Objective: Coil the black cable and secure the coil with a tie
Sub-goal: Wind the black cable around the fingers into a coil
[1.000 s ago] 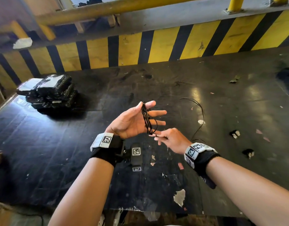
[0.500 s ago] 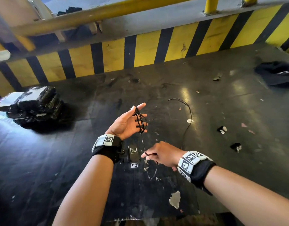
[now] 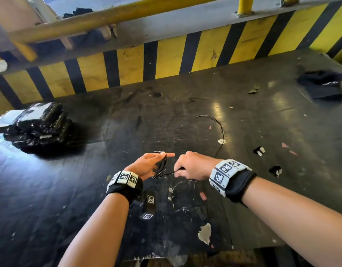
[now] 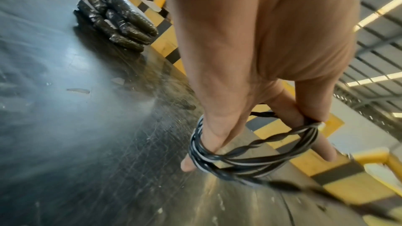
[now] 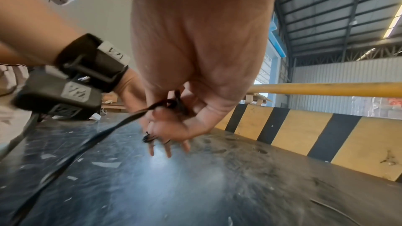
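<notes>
The black cable (image 3: 162, 165) is wound in several loops round the straight fingers of my left hand (image 3: 147, 165), held just above the dark table (image 3: 100, 170). In the left wrist view the coil (image 4: 250, 158) circles the fingers (image 4: 208, 137), and the thumb presses it against the forefinger. Close on the right, my right hand (image 3: 193, 166) pinches a twisted strand (image 3: 171, 172) that runs to the coil. The right wrist view shows that strand (image 5: 161, 105) caught in curled fingers. A loose tail (image 3: 219, 125) arcs on the table behind the hands.
A stack of black wrapped packs (image 3: 37, 124) sits at the far left. A black cloth (image 3: 322, 85) lies at the far right. Small black scraps (image 3: 259, 150) dot the right side. A yellow-and-black striped barrier (image 3: 166, 62) closes the back, and the table's front edge (image 3: 166, 256) is chipped.
My left hand has dropped lower and turned its fingers to the right. My right hand came up from below to sit beside it, drawing the strand across. The loose tail has shortened.
</notes>
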